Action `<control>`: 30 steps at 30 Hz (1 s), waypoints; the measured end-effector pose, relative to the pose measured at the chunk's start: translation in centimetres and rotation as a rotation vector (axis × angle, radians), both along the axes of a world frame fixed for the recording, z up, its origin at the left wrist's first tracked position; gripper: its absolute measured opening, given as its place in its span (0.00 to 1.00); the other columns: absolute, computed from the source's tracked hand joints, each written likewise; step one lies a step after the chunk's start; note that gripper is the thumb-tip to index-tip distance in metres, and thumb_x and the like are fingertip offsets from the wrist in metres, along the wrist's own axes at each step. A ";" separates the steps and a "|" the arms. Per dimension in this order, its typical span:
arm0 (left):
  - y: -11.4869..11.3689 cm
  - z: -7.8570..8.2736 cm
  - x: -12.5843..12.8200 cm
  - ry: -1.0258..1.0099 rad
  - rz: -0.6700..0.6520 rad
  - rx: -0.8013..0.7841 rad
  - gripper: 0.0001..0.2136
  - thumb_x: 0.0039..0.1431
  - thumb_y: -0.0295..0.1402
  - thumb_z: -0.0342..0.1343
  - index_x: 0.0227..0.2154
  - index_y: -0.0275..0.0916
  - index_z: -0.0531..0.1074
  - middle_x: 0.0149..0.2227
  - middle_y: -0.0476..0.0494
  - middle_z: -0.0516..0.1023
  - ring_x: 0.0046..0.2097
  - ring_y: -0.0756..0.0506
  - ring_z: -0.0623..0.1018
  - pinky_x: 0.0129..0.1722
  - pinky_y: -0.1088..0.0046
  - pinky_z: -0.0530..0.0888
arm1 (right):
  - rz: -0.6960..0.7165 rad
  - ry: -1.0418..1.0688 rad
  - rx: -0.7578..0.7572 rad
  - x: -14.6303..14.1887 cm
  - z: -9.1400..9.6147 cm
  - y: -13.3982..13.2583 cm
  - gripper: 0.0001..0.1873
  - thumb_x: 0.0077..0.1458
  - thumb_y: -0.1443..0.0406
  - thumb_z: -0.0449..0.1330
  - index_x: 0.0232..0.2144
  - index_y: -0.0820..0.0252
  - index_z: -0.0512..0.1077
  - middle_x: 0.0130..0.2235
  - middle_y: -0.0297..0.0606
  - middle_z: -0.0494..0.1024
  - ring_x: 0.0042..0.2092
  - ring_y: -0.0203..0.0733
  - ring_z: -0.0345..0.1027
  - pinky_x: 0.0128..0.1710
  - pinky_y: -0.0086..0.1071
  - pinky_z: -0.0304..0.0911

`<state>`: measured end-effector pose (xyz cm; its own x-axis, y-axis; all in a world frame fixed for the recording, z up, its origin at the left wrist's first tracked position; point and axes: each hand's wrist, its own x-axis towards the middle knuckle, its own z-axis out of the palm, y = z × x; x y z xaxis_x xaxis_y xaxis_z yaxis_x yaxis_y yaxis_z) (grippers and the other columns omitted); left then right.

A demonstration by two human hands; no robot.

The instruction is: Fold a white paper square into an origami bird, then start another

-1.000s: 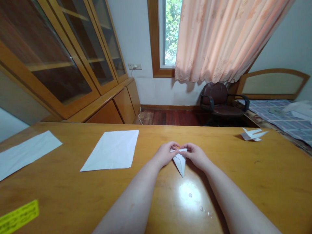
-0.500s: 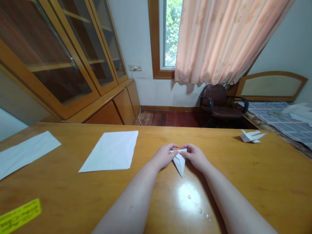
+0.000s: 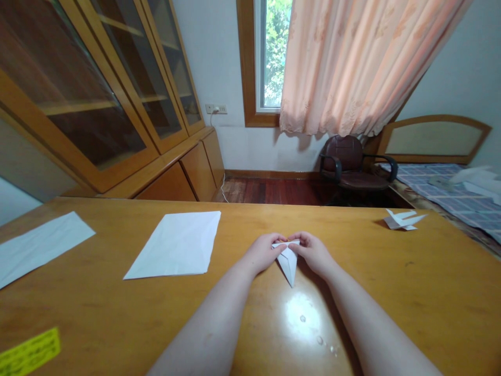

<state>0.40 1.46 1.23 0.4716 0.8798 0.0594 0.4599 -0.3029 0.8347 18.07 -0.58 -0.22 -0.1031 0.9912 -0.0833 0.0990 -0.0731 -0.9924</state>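
Observation:
A piece of white paper (image 3: 288, 266), folded into a narrow triangle, is between my two hands just above or on the table; its tip points toward me. My left hand (image 3: 266, 254) pinches its upper left corner, thumb on top and fingers behind. On the upper right corner my right hand (image 3: 311, 251) has the same kind of pinch, and the two thumbs nearly meet at the broad top edge. Fold lines and a layered flap show on the near face. The fingertips behind the paper are partly hidden.
White sheets (image 3: 176, 245) and a long white paper strip (image 3: 43, 245) lie to the left on the wooden table (image 3: 117, 324). A folded paper figure (image 3: 403, 220) stands at the far right. A yellow label (image 3: 31, 352) is at the near left. Beyond are a chair (image 3: 348, 162) and a bed (image 3: 450, 183).
Both hands keep their pinch on the folded paper, with hardly any movement. The whole view has shifted very slightly.

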 end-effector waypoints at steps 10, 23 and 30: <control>0.0 -0.2 0.1 -0.006 0.014 -0.007 0.12 0.56 0.37 0.52 0.41 0.39 0.74 0.42 0.44 0.78 0.43 0.44 0.75 0.44 0.69 0.70 | -0.004 -0.017 0.005 0.1 -0.5 0.2 0.16 0.44 0.58 0.64 0.34 0.61 0.70 0.30 0.35 0.76 0.30 0.38 0.68 0.30 0.30 0.61; 0.0 -0.3 -0.1 0.009 0.010 0.002 0.13 0.56 0.38 0.52 0.41 0.40 0.74 0.43 0.45 0.77 0.43 0.44 0.75 0.44 0.69 0.70 | 0.002 -0.014 0.006 -0.1 -0.2 0.0 0.15 0.44 0.59 0.63 0.35 0.61 0.70 0.30 0.35 0.76 0.31 0.38 0.68 0.31 0.31 0.61; 0.1 -0.3 -0.1 -0.004 -0.014 -0.009 0.13 0.56 0.37 0.52 0.41 0.38 0.74 0.42 0.44 0.78 0.43 0.45 0.75 0.44 0.70 0.69 | -0.001 -0.037 -0.002 0.0 -0.2 0.2 0.16 0.45 0.59 0.62 0.35 0.62 0.69 0.29 0.35 0.75 0.30 0.37 0.67 0.30 0.29 0.59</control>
<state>0.34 1.55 0.92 0.4835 0.8737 0.0537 0.4522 -0.3019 0.8393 18.02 -0.43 -0.46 -0.0986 0.9912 -0.0887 0.1353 -0.0749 -0.9880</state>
